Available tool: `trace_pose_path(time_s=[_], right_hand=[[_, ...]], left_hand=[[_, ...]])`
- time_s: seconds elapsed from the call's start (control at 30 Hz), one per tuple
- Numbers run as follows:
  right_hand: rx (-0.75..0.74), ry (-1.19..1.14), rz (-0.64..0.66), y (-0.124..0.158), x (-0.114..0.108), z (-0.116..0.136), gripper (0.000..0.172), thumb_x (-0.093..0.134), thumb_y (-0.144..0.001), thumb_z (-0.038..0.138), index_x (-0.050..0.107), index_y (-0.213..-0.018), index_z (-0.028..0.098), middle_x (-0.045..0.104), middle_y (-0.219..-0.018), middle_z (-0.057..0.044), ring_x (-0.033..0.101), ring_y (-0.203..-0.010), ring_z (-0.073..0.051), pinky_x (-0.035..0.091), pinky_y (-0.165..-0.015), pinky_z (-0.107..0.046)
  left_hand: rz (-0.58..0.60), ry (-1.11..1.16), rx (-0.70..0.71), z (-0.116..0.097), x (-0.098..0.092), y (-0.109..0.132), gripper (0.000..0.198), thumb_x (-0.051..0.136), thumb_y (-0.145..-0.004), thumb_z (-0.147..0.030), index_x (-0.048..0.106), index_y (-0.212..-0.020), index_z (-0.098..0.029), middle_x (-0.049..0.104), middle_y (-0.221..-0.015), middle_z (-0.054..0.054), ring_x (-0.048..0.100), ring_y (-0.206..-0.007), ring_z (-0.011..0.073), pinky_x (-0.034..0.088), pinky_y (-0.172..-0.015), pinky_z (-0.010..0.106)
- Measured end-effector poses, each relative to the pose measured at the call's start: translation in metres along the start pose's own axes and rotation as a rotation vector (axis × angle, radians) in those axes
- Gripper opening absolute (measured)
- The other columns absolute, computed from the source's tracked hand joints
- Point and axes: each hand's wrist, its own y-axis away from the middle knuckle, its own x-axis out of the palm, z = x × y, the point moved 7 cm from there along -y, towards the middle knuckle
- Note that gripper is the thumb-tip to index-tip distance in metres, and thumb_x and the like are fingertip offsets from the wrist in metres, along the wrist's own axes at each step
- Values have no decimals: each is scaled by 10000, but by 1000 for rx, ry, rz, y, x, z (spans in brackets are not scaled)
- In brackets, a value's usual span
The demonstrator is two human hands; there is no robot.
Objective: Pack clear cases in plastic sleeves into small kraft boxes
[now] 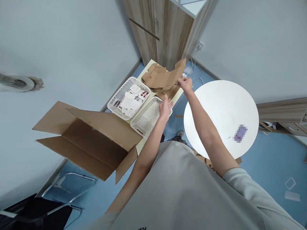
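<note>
My right hand pinches the right edge of a flat, unfolded brown cardboard piece that lies over other cardboard at the far end of a narrow pale table. Above the right end of a white perforated basket, my left hand is held with its fingers apart and nothing in it. That basket holds a small clear item, too faint to name. Beside it, a second white basket contains white papers and small packets.
A large open cardboard box stands at the left. At the right is a round white table with a blurred purple item. A wooden cabinet rises behind; cables and a metal-framed chair are also visible.
</note>
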Motion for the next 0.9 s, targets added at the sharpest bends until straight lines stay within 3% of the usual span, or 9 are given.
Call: trace_pose_path(time_s=[0.1, 0.2, 0.27, 0.37, 0.5, 0.7, 0.9], right_hand=[[-8, -58, -104, 33, -24, 7, 270, 771, -831, 269, 535, -699, 262, 572, -653, 72, 628, -701, -129, 681, -861, -332], [-70, -108, -136, 85, -58, 4, 199, 780, -820, 322, 610, -750, 246, 663, -728, 42, 677, -737, -148, 670, -868, -339], [-58, -182, -186, 123, -85, -11, 215, 805, -806, 377, 634, -782, 249, 696, -751, 28, 717, -766, -168, 678, -882, -355], [6, -312, -254, 170, -124, -45, 285, 856, -772, 437, 633, -783, 260, 736, -769, 11, 773, -805, -198, 702, -913, -393], [94, -418, -351, 210, -171, -89, 312, 889, -733, 425, 625, -761, 259, 763, -764, 4, 807, -808, -202, 720, -930, -403], [189, -509, -517, 246, -231, -146, 320, 897, -707, 363, 591, -745, 276, 765, -752, 20, 856, -859, -228, 742, -938, -419], [232, -602, -560, 267, -263, -182, 274, 863, -659, 334, 609, -746, 283, 770, -795, 19, 869, -896, -205, 737, -958, -344]], left_hand=[[13, 39, -16, -26, 7, -10, 534, 467, -1176, -628, 691, -1430, -215, 743, -1528, 191, 756, -1418, 257, 651, -1171, 392], [-4, 36, -18, -33, 20, -10, 332, 594, -1118, -359, 683, -1407, -223, 787, -1466, 142, 745, -1434, 232, 646, -1183, 390], [-4, 48, -21, -27, 33, -4, 380, 632, -1020, -183, 672, -1394, -234, 797, -1464, 108, 740, -1440, 227, 652, -1175, 407], [100, 24, -15, -7, 61, 8, 458, 666, -931, -108, 683, -1365, -253, 813, -1454, 78, 738, -1445, 244, 656, -1172, 434], [242, -26, -25, 34, 104, 26, 442, 750, -890, -133, 701, -1317, -234, 832, -1414, 97, 745, -1440, 278, 622, -1220, 453], [388, -126, -54, 96, 159, 48, 408, 750, -901, -153, 704, -1305, -197, 835, -1382, 134, 753, -1418, 312, 586, -1236, 509], [489, -252, 12, 140, 194, 58, 386, 768, -915, -209, 734, -1300, -188, 841, -1364, 135, 760, -1378, 328, 564, -1235, 524]])
